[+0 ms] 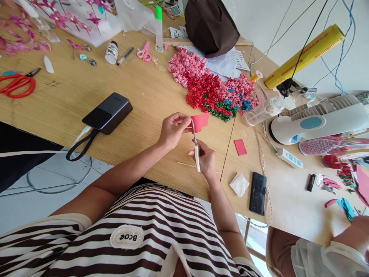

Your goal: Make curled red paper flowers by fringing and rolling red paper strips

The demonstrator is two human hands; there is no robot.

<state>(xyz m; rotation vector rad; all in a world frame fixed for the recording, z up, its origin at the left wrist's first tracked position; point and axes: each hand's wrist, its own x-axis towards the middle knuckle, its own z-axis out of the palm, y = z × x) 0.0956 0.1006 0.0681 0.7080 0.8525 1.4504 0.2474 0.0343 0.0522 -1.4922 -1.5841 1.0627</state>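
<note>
My left hand [174,130] pinches the left edge of a small red sheet [201,122], holding it above the wooden table. Whether it is paper or fabric I cannot tell; its lower right edge is uneven. In my right hand [207,158] is a pair of scissors [197,156] with a pale handle, fingers wrapped round it. The blades point away from me and lie against the sheet's left side, close to my left fingertips. To the right on the table lies a smaller red rectangle [240,147]. A thin stick [186,164] rests below my hands.
Beyond my hands lies a heap of pink, red, green and blue flowers [206,86]. A power bank [108,112] and red-handled scissors [19,85] are left. Rightward are a tissue [239,185], a phone [258,193], a white fan [311,121] and another person's arm [353,234].
</note>
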